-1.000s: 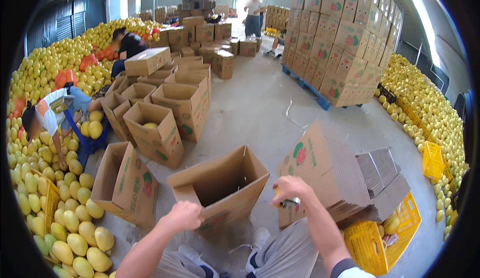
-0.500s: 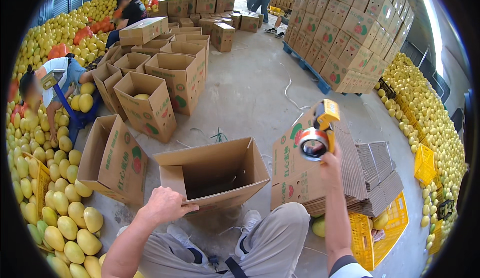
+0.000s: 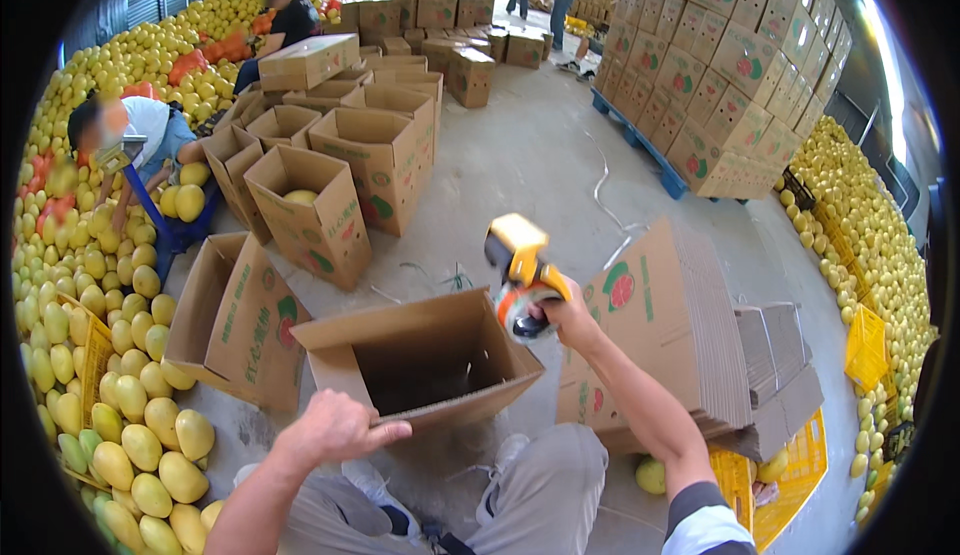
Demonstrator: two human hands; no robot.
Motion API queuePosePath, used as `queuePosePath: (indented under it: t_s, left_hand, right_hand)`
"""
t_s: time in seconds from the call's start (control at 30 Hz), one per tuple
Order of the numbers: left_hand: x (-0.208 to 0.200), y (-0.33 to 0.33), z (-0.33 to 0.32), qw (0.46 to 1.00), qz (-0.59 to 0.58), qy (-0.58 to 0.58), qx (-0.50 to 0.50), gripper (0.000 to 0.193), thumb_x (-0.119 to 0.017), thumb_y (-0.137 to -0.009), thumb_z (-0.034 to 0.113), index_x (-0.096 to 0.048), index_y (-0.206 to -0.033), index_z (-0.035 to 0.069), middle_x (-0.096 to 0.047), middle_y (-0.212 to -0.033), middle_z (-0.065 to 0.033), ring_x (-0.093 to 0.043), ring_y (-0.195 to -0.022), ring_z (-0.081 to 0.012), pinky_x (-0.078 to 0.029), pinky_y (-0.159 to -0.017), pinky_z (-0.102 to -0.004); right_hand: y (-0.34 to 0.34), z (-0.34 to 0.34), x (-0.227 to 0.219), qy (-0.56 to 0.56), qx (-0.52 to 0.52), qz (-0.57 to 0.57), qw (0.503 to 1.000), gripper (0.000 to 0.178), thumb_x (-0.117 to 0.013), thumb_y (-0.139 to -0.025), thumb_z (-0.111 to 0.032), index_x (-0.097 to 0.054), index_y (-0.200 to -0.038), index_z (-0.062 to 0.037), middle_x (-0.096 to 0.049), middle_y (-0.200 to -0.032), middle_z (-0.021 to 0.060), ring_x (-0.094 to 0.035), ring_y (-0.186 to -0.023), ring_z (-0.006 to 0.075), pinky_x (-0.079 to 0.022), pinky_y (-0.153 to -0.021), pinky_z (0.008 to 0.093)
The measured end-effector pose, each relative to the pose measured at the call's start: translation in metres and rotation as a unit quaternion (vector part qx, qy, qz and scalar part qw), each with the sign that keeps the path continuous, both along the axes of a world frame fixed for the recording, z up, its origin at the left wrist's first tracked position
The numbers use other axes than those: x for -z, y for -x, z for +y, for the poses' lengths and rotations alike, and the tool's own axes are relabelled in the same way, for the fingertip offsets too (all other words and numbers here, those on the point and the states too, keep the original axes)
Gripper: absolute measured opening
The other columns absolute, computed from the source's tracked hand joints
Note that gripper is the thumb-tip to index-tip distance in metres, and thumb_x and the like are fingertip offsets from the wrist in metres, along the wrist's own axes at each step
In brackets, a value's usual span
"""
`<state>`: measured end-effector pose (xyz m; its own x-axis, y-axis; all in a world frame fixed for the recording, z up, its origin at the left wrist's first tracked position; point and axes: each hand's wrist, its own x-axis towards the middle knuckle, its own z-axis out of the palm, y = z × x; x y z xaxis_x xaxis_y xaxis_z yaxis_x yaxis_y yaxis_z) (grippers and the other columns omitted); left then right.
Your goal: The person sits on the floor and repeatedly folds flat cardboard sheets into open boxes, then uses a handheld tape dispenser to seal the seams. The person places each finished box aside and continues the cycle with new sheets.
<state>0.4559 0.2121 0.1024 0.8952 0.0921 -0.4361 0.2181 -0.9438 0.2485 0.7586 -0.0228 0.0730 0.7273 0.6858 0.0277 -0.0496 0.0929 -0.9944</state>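
My left hand [image 3: 338,429] is closed on the near rim of an open cardboard box [image 3: 500,383] that stands between my feet and the other boxes. Its thumb lies along the top edge, and the fingers are partly hidden by the cardboard. Inside the box it is dark, with hand holes in the walls. Above the box's right corner, my right hand [image 3: 568,317] grips a yellow tape dispenser [image 3: 520,245] with a roll of tape on it. Another open box [image 3: 235,330] stands just left of mine.
Flattened cartons [image 3: 640,325] are stacked at my right, beside a yellow crate [image 3: 790,485]. Yellow pomelos [image 3: 150,445] are heaped along the left, where a person [image 3: 140,135] bends over them. A pallet of closed boxes [image 3: 720,75] stands far right.
My right hand has swung the tape dispenser left, from over the flattened cartons to the box's right corner. My left hand keeps its hold on the rim. The view has shifted slightly.
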Motion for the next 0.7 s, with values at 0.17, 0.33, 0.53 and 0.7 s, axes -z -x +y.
queuePosePath:
  t_s: [0.17, 0.33, 0.53, 0.7]
  left_hand:
    - [-0.008, 0.012, -0.012, 0.998, 0.050, -0.001, 0.040, 0.084, -0.039, -0.094, 0.082, -0.079, -0.102, 0.009, -0.072, -0.080, -0.0245, -0.072, -0.085, -0.0428, -0.056, -0.085, -0.0520]
    - [0.005, 0.012, -0.008, 0.998, -0.064, 0.014, 0.002, 0.078, -0.041, -0.097, 0.077, -0.080, -0.088, 0.009, -0.069, -0.067, -0.0208, -0.072, -0.074, -0.0404, -0.056, -0.073, -0.0500]
    - [0.006, 0.015, -0.008, 0.996, -0.083, 0.043, -0.004, 0.075, -0.043, -0.099, 0.072, -0.079, -0.086, 0.008, -0.068, -0.066, -0.0212, -0.070, -0.072, -0.0423, -0.056, -0.072, -0.0509]
    - [0.010, 0.013, -0.013, 0.992, -0.099, 0.080, -0.005, 0.073, -0.047, -0.099, 0.071, -0.077, -0.083, 0.006, -0.068, -0.067, -0.0211, -0.069, -0.071, -0.0440, -0.056, -0.072, -0.0524]
  right_hand:
    - [0.024, 0.034, 0.008, 0.052, -0.067, -0.392, 0.916, 0.031, -0.066, -0.068, 0.000, -0.058, -0.098, -0.0041, -0.062, -0.089, 0.0133, -0.064, -0.089, 0.0315, -0.049, -0.079, 0.0399]
    - [0.023, 0.059, 0.000, 0.125, -0.212, -0.462, 0.852, 0.030, -0.072, -0.068, -0.005, -0.054, -0.091, -0.0044, -0.061, -0.090, 0.0164, -0.061, -0.091, 0.0367, -0.048, -0.081, 0.0425]
    - [0.022, 0.065, 0.003, 0.041, -0.279, 0.017, 0.959, 0.037, -0.066, -0.071, -0.009, -0.063, -0.108, -0.0026, -0.064, -0.098, 0.0028, -0.058, -0.090, 0.0163, -0.049, -0.084, 0.0323]
    - [0.017, 0.090, 0.073, 0.276, -0.332, -0.284, 0.856, 0.042, -0.065, -0.069, -0.010, -0.064, -0.109, 0.0022, -0.070, -0.101, 0.0179, -0.067, -0.097, 0.0306, -0.052, -0.086, 0.0407]
